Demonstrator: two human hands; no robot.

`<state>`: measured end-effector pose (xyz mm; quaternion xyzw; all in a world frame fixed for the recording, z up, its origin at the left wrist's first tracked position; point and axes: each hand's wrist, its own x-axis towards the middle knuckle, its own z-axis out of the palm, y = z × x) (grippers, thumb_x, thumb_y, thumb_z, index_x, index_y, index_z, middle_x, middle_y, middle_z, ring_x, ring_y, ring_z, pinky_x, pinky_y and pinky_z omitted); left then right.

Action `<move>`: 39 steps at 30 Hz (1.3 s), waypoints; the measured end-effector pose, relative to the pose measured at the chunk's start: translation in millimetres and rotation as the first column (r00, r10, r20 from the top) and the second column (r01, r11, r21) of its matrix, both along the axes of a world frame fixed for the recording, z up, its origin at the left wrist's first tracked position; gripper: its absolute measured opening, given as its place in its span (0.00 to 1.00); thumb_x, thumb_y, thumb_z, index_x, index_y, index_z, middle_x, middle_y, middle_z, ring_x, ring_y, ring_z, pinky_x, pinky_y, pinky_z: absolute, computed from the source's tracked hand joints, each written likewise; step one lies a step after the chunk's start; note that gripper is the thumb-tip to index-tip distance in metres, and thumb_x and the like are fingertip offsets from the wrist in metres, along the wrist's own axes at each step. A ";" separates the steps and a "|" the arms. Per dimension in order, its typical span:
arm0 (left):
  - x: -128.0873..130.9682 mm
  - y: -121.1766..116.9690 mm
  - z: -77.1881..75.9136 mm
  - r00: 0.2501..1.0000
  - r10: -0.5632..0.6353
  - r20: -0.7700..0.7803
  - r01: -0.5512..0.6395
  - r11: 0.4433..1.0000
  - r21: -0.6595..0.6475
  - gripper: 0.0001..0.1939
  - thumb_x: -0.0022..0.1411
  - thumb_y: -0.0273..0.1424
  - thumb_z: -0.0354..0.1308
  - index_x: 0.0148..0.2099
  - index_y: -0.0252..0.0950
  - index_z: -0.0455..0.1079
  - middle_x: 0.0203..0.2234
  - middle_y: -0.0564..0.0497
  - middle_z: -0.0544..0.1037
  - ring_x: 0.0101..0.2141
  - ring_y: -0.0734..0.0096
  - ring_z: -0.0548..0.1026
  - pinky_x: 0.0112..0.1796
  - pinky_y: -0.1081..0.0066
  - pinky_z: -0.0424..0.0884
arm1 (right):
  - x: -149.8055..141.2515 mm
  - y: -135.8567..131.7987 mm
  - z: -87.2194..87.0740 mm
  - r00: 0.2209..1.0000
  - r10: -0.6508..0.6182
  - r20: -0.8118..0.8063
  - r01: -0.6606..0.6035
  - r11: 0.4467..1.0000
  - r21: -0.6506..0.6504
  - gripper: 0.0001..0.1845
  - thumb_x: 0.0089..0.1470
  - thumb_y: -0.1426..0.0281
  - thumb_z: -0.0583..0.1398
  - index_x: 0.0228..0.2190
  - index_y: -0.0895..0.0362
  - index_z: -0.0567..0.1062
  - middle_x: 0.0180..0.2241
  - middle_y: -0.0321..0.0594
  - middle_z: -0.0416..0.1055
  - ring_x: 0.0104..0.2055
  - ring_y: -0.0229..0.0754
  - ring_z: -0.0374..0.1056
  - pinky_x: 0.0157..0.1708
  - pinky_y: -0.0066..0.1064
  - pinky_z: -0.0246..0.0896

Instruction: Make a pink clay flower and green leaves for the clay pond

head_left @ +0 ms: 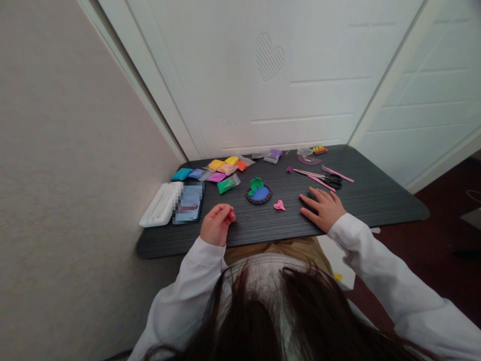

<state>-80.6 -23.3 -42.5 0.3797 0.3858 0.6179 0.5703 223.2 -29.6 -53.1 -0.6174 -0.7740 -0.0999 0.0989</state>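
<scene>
My left hand (217, 224) rests near the table's front edge with its fingers curled together in a pinch; whatever it may hold is hidden. My right hand (323, 208) lies spread on the tabletop, holding nothing. Between the hands sits a small round clay piece, a blue disc (264, 194) with a brown beaded rim and green clay leaves (256, 184) on its upper left. A pink clay piece (279, 205), roughly heart-shaped, lies to the disc's lower right. Just beyond my right fingers are black-handled scissors (332, 180) among pink tools (342, 174).
Bags of coloured clay (224, 168) are grouped at the back left, a green bag (227, 184) nearest the disc. A white tray (161, 204) and a phone (189, 203) lie at the left. A purple bit (288, 170) sits behind; a white panelled door (225, 75) borders the dark table (391, 205).
</scene>
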 end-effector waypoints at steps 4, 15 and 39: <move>0.4 -0.4 0.3 1.000 -0.003 -0.002 0.003 1.000 -0.002 0.03 0.47 0.27 0.56 0.26 0.32 0.67 0.16 0.54 0.67 0.21 0.79 0.65 0.24 0.76 0.61 | 3.8 0.7 1.0 1.000 0.018 0.004 -0.018 1.000 -0.005 0.26 0.50 0.51 0.42 0.49 0.41 0.58 0.54 0.42 0.53 0.55 0.50 0.49 0.49 0.51 0.42; 0.5 0.1 -2.0 1.000 -0.015 -0.005 0.015 1.000 0.004 0.03 0.48 0.27 0.55 0.26 0.32 0.67 0.16 0.54 0.67 0.20 0.80 0.65 0.24 0.76 0.61 | 15.6 9.8 3.1 0.994 0.103 0.023 -0.102 0.994 -0.033 0.25 0.50 0.51 0.42 0.49 0.40 0.59 0.54 0.39 0.53 0.54 0.50 0.49 0.49 0.50 0.41; 3.7 -1.9 -3.3 0.999 -0.003 -0.033 0.003 1.000 0.001 0.04 0.46 0.28 0.56 0.26 0.32 0.67 0.16 0.54 0.67 0.20 0.79 0.66 0.24 0.75 0.62 | 19.2 10.7 5.5 0.987 0.162 0.005 -0.162 0.985 -0.067 0.25 0.50 0.51 0.44 0.48 0.43 0.61 0.53 0.37 0.55 0.54 0.50 0.49 0.48 0.46 0.44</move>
